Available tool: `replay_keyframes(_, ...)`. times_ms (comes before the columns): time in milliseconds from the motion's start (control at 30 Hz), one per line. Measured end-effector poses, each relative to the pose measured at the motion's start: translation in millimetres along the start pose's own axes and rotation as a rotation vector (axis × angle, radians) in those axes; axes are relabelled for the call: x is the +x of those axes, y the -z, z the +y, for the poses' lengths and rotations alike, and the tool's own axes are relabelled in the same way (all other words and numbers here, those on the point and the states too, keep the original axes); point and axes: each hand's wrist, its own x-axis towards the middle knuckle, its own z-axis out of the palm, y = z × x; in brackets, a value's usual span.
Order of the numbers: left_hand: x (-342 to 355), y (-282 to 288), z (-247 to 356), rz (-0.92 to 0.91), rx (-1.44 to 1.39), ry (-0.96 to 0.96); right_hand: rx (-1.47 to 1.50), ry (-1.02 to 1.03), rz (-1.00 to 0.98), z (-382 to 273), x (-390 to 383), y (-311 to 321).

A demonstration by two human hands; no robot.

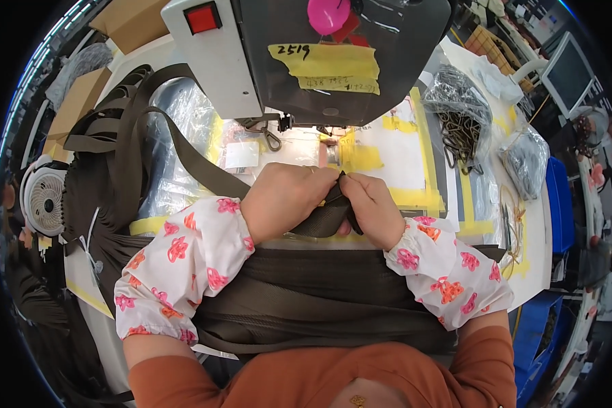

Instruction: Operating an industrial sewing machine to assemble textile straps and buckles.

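I am pinching a dark olive webbing strap (pixel 326 216) between my left hand (pixel 282 200) and right hand (pixel 375 207), folding its end at the near edge of the sewing table (pixel 415 156), the rest trailing leftward.

Both forearms enter from the lower edge in flowered sleeve covers and converge at centre frame, where the left hand (pixel 285 198) is curled knuckles-up with fingers closed in a pinch and the right hand (pixel 372 207) sits close beside it, fingertips pinched inward toward the left.
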Motion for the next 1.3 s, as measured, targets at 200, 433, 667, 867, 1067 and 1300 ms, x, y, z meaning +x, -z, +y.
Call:
replay_keyframes(200,-3,-13,7,0.106,0.418,-0.225,0.070,-0.003,0.110,-7,-1,-6)
replay_keyframes(433,0,-6,-6,-0.052,-0.338,0.272,-0.048,0.136,0.126,5,-3,-5)
replay_keyframes(667,-4,-8,-10,-0.074,-0.501,0.273,-0.504,0.436,0.179,4,-2,-4)
replay_keyframes(867,-3,-5,-13,-0.171,-0.880,0.379,-0.525,0.467,0.173,3,-1,0)
replay_keyframes(1067,-3,-3,-11,-0.098,-0.566,0.221,-0.523,0.380,0.061,-1,0,10)
replay_keyframes(1300,-1,6,20,0.267,-0.062,-0.605,0.283,-0.083,0.057,-11,25,14)
